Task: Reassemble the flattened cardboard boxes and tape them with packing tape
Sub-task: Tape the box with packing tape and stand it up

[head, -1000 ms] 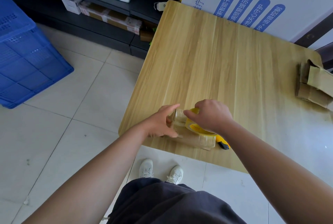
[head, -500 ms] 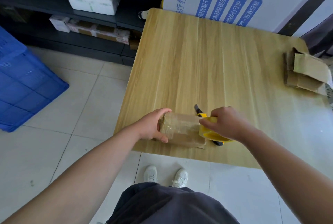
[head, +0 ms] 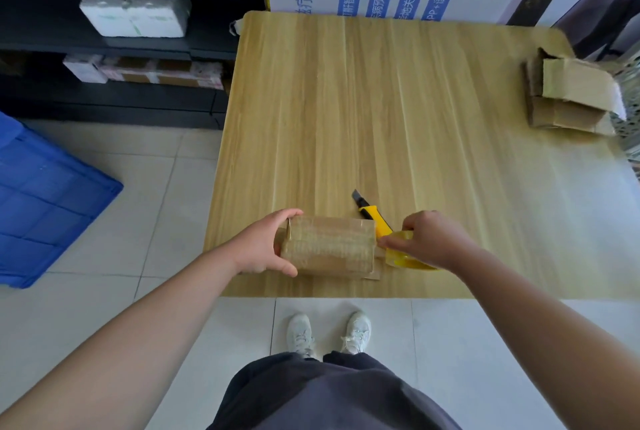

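The right hand (head: pixel 434 239) has carried the tape roll (head: pixel 405 255) along the top of the box (head: pixel 329 244). A second ago it was over the box's left part, half a second ago at its right end, and now it is just past the right edge, low over the desk (head: pixel 381 100). Its fingers are curled round the roll. The box's top looks glossy, which suggests a strip now runs its whole length, though the tape between box and roll is too clear to make out.

The left hand (head: pixel 263 244) has shifted from the top of the box to its left end. It now clasps that end, thumb on the near side and fingers over the far edge, bracing the box against the pull. The box lies near the desk's front edge, with a flap showing at its right end.

With the roll moved aside, the knife (head: pixel 372 213) shows almost whole, just behind the box's right corner and beside the right hand.

For the task, the seam on this side seems covered, and cutting the tape is probably next. The flat boxes (head: pixel 571 97) wait at the far right corner, well apart.
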`<state>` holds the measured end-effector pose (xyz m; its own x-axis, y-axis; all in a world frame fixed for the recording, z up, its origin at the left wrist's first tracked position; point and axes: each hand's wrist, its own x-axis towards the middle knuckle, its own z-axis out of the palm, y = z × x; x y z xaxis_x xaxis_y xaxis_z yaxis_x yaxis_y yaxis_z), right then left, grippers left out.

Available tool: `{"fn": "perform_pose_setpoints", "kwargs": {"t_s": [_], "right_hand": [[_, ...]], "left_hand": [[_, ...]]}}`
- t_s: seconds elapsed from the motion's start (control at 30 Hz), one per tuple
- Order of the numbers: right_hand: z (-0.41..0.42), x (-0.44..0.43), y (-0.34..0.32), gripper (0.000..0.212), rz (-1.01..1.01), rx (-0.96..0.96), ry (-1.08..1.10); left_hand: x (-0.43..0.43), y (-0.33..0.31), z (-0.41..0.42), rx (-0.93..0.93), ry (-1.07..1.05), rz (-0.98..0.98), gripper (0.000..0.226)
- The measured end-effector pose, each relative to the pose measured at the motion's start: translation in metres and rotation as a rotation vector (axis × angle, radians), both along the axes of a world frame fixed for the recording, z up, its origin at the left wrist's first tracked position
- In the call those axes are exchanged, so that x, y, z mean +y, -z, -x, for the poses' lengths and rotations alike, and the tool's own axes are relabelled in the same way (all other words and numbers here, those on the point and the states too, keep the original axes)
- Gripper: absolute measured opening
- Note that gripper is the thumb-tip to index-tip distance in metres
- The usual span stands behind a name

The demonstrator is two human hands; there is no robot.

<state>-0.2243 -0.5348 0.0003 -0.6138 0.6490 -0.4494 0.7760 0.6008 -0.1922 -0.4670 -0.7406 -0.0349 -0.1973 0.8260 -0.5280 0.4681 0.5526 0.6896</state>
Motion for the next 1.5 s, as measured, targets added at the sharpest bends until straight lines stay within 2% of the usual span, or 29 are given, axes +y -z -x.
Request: {"fn": "perform_pose_setpoints", "kwargs": {"t_s": [0.3, 0.4, 0.5, 0.57, 0.6, 0.7, 0.87, 0.97, 1.03, 1.13, 1.33, 1.43, 1.5], "right_hand": [[0.006, -0.007, 0.031, 0.069, 0.130, 0.006, 0.169], [0.025, -0.025, 0.033, 0.067, 0.128, 0.034, 0.230], [0.054, -0.052, 0.037, 0.060, 0.135, 0.158, 0.330], [0.070, -0.066, 0.038, 0.055, 0.172, 0.243, 0.384], [0.075, -0.070, 0.039, 0.053, 0.192, 0.270, 0.400], [0.070, -0.072, 0.045, 0.047, 0.280, 0.328, 0.435], [0.046, -0.071, 0.051, 0.036, 0.434, 0.431, 0.443], [0.045, -0.071, 0.053, 0.036, 0.444, 0.483, 0.426], [0.043, -0.071, 0.054, 0.035, 0.455, 0.504, 0.407], [0.037, -0.068, 0.054, 0.035, 0.429, 0.477, 0.353], [0.014, -0.068, 0.058, 0.035, 0.428, 0.477, 0.235], [0.008, -0.066, 0.058, 0.032, 0.443, 0.482, 0.171], [0.007, -0.061, 0.058, 0.032, 0.469, 0.468, 0.140]], "left_hand": [[0.011, -0.007, 0.013, 0.104, 0.076, 0.069, 0.114], [0.027, -0.016, 0.038, 0.236, 0.122, 0.106, 0.108], [0.044, -0.019, 0.053, 0.475, 0.026, -0.063, 0.080], [0.053, -0.014, 0.047, 0.600, 0.042, -0.083, 0.060], [0.056, -0.009, 0.039, 0.632, 0.078, -0.035, 0.057], [0.055, 0.010, 0.021, 0.763, 0.143, 0.095, 0.072], [0.055, 0.019, 0.002, 0.947, 0.095, -0.002, 0.065], [0.055, 0.022, -0.015, 0.864, 0.024, -0.093, 0.058], [0.052, 0.024, -0.017, 0.802, 0.034, -0.081, 0.064], [0.050, 0.026, -0.014, 0.815, 0.066, -0.057, 0.070], [0.050, 0.021, -0.016, 0.796, 0.077, -0.070, 0.061], [0.052, 0.016, -0.021, 0.920, 0.090, -0.015, 0.061], [0.053, 0.016, -0.032, 1.000, 0.073, -0.050, 0.058]]}}
